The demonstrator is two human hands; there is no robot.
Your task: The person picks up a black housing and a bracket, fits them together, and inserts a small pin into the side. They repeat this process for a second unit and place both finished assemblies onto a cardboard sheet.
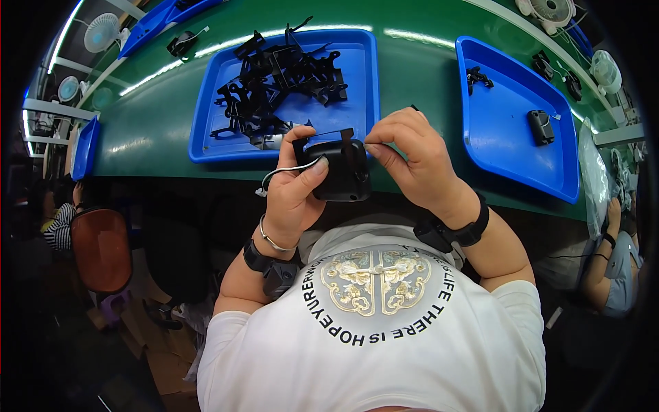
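Observation:
My left hand (295, 182) is closed round a small black box-shaped device (336, 172) with rounded corners, its thumb pressed on the face. A thin white cable (288, 169) comes from the device and loops over the left side, ending in a small white connector. A thin black bracket or strap (348, 147) lies along the far edge and right part of the device. Just right of it, my right hand (412, 154) has thumb and forefinger pinched together near the bracket; what they hold, if anything, is hidden. A small black tip shows beyond its fingers.
A blue tray (199, 137) heaped with thin black bracket-like parts (274, 82) stands ahead on the green table (415, 75). Another blue tray (508, 161) at right holds a black device (541, 128) and a few black parts. People sit at both sides.

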